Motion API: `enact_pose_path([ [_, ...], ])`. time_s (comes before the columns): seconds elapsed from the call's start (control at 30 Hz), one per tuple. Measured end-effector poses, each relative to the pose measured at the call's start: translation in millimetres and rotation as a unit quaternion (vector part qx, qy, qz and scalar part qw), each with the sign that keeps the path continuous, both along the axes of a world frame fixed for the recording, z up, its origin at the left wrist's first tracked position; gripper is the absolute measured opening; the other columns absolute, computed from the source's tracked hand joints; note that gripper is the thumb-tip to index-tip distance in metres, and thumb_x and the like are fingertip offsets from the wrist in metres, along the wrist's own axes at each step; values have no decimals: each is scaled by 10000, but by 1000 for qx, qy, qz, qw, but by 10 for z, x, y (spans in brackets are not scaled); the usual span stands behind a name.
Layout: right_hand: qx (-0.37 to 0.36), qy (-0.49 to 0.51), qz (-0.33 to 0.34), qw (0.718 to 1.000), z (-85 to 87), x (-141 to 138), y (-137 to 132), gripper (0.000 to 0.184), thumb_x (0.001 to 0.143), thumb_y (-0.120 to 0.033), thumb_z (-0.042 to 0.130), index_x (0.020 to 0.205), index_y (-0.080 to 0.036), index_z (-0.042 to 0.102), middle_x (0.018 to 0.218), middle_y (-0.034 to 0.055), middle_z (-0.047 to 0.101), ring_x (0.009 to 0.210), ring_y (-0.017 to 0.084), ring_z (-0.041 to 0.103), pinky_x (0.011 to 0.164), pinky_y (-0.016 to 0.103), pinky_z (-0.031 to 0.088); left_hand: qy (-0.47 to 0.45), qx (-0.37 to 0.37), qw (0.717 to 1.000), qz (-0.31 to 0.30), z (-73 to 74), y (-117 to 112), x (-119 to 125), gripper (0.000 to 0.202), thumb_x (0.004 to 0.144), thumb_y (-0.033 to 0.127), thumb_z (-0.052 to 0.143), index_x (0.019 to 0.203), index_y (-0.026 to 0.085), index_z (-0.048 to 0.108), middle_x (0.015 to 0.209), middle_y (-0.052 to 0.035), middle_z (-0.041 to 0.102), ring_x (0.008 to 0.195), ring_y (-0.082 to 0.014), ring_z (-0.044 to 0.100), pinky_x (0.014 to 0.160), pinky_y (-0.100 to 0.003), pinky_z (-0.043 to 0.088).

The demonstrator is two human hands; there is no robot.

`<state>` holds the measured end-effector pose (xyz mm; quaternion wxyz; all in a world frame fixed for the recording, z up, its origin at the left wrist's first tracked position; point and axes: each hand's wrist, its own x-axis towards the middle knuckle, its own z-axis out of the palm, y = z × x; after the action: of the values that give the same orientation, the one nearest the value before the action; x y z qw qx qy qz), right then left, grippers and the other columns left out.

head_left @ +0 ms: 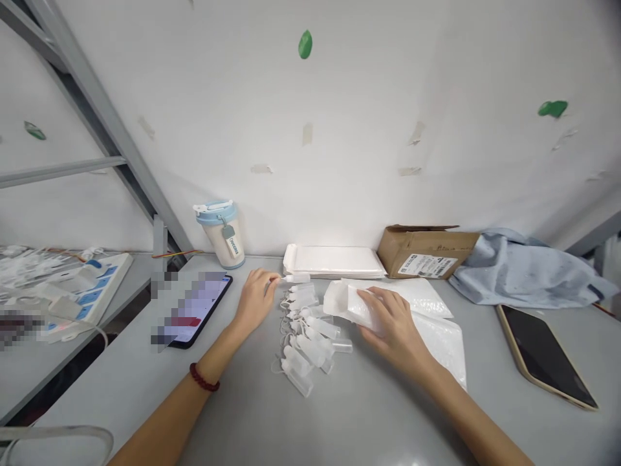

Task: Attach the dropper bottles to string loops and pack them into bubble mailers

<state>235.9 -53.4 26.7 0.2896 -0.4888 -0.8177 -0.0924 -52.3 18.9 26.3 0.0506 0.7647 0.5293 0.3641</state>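
My left hand (256, 299) pinches the end of a small clear plastic bottle (297, 278) at the far end of a row of several such bottles (308, 340) lying on the grey table (369, 414). A red bead bracelet (204, 378) sits on that wrist. My right hand (388, 317) lies to the right of the row, fingers curled around the open end of a white bubble mailer (342, 301). More white mailers (436, 323) lie under and beside that hand.
A stack of white mailers (334, 260) and a cardboard box (427, 252) stand against the wall. A lidded cup (223, 233) stands back left, a phone (196, 310) lies left, a tablet (546, 356) right, blue cloth (528, 268) behind it. A power strip (97, 288) lies far left.
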Motion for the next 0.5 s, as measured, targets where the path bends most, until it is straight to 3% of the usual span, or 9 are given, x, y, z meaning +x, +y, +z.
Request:
enact_pose_path([
  [0.1,7,7,-6,1000,20,3,-6,492,804,-264,536,1278,-226,410,1156,124,511,1080,277,461,856,462,412,-69,9,997,-17,166,-126,92,221,889,274,417,845,185,614,854,-50,635,821,-191,513,701,-298,421],
  [0.23,11,11,-5,1000,38,-3,-18,502,803,-274,536,1285,-226,403,1163,126,509,1071,279,466,851,458,413,-71,3,995,-64,289,-293,241,198,880,269,455,825,203,634,857,-35,644,837,-191,500,747,-313,411],
  [0.37,16,14,9,1000,48,-31,-41,507,800,-254,527,1287,-221,389,1165,128,501,1070,280,460,852,456,405,-73,-1,993,-88,264,-422,417,180,864,241,500,816,215,671,839,-30,653,846,-200,484,771,-334,413],
  [0.5,6,12,30,999,60,-67,-66,515,793,-220,523,1286,-203,374,1168,134,486,1083,284,441,856,449,395,-136,-74,973,-173,211,-500,558,214,862,216,506,875,244,717,890,-32,701,859,-198,507,777,-333,442],
])
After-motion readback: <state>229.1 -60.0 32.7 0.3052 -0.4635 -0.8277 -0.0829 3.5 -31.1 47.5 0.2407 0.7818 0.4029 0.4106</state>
